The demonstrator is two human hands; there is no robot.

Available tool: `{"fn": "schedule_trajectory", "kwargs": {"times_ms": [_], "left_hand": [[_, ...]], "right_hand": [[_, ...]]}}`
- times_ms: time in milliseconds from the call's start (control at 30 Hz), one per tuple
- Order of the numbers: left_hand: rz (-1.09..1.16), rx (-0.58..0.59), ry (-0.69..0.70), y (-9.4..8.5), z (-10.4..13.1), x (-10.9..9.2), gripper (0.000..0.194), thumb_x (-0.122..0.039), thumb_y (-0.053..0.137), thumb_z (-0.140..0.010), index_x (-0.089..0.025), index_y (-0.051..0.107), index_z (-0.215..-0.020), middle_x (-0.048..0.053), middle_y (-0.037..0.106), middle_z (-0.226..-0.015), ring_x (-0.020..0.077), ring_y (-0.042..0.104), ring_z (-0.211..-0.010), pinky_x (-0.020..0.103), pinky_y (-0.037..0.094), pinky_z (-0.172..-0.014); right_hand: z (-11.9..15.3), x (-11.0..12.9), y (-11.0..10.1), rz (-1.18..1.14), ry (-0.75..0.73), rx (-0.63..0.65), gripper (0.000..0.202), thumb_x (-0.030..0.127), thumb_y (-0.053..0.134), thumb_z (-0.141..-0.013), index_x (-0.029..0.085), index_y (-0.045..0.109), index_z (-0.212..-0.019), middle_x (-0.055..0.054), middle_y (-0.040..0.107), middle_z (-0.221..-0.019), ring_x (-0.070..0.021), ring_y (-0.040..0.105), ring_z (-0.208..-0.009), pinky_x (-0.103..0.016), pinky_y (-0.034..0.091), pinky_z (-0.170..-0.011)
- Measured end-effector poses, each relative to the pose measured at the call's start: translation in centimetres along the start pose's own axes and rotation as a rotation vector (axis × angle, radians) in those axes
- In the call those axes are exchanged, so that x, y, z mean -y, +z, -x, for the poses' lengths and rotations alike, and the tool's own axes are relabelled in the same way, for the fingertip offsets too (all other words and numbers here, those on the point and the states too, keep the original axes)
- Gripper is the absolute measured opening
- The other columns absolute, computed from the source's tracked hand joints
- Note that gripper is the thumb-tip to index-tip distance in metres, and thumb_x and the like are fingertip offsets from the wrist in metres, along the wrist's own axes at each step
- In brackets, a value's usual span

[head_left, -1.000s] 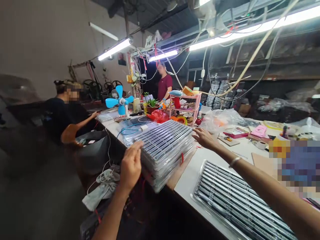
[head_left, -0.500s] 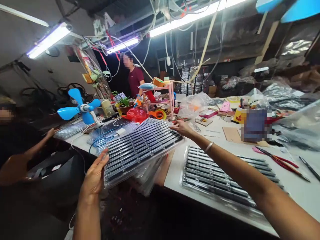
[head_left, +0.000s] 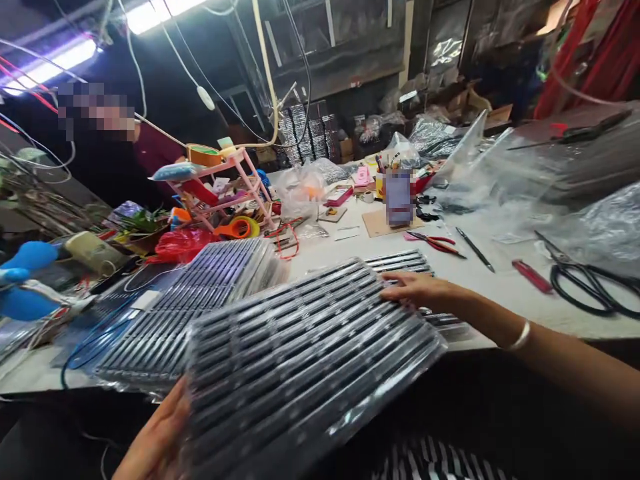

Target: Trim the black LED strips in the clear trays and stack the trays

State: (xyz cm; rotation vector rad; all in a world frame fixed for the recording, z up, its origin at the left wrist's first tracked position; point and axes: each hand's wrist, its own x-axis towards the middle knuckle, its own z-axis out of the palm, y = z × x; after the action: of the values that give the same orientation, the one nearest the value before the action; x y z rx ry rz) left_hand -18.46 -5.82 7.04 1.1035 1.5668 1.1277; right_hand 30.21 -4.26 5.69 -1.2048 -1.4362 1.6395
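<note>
On the table (head_left: 500, 290), at ten o'clock from the held tray (head_left: 300, 360), sits the tray stack (head_left: 187, 300), with plenty left, I'd judge. The held one is over the near edge, not yet set down. A second tray (head_left: 403, 261) lies part hidden at one. The left hand (head_left: 163, 430) grips at eight, fingers mostly out of sight; the right hand (head_left: 420, 293) pinches narrowly at two

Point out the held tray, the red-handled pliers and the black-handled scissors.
Held tray (head_left: 305, 357): head view, middle of its ribbed upper face.
Red-handled pliers (head_left: 434, 239): head view, handles near the pivot.
Black-handled scissors (head_left: 571, 263): head view, where blades meet handles.
</note>
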Motion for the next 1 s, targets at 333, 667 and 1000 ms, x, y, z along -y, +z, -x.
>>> {"fn": "schedule_trajectory", "kwargs": {"times_ms": [333,667,1000], "left_hand": [[-0.409,0.310,0.225,19.6,-5.7,-2.5,0.040,-0.043,0.064,-0.070,-0.015,0.072,-0.098,0.006,0.070,-0.071,0.0191,0.065,-0.061,0.025,0.046,-0.050],[-0.592,0.237,0.474,19.5,-2.2,0.3,0.051,-0.036,0.041,-0.090,-0.014,0.047,-0.135,0.010,0.045,-0.143,0.0192,0.039,-0.134,0.038,0.029,-0.112],[-0.775,0.478,0.511,16.3,2.0,0.3,0.048,-0.026,0.035,-0.094,-0.025,0.038,-0.142,0.004,0.041,-0.147,0.0202,0.031,-0.138,0.045,0.026,-0.114]], "right_hand": [[3.8,-4.3,-7.8,0.639,0.083,-0.565,0.059,0.063,0.049,-0.081,0.016,0.064,-0.114,-0.013,0.068,-0.098,-0.0302,0.062,-0.093,-0.041,0.049,-0.082],[6.9,-8.8,-7.5,1.060,-0.318,-0.621,0.049,0.038,0.030,-0.095,0.041,0.028,-0.144,0.001,0.033,-0.148,-0.0252,0.045,-0.125,-0.043,0.046,-0.096],[7.9,-8.9,-12.1,1.320,-0.427,-0.374,0.060,0.022,0.033,-0.090,0.044,0.024,-0.145,0.004,0.037,-0.146,-0.0225,0.052,-0.116,-0.034,0.057,-0.073]]}}
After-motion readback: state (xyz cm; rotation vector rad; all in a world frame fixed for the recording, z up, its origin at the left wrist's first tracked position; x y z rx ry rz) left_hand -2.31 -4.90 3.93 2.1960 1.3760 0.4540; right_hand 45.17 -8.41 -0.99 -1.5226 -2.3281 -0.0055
